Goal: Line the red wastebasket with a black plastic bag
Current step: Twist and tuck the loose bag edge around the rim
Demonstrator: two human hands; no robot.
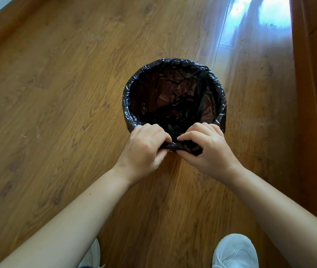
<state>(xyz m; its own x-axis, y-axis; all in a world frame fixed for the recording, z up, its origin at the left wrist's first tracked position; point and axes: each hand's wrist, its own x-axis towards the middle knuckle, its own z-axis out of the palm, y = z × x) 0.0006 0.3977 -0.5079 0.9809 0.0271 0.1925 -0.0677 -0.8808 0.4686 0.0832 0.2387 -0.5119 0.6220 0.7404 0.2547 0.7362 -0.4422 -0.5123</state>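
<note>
A round wastebasket stands on the wooden floor, wrapped by a black plastic bag [175,88] that is folded over its whole rim; the red of the wastebasket only shows faintly through the thin plastic inside. At the near side of the rim, slack bag material is gathered into a twisted bunch. My left hand [146,147] pinches the left end of that bunch. My right hand [205,147] grips its right end. The fingertips of both hands almost meet at a small knot-like twist.
Wooden floor [66,113] surrounds the basket. A wooden cabinet or door frame [316,93] runs along the right edge. Bright light glares on the floor at the top right. My white shoes [235,252] are at the bottom.
</note>
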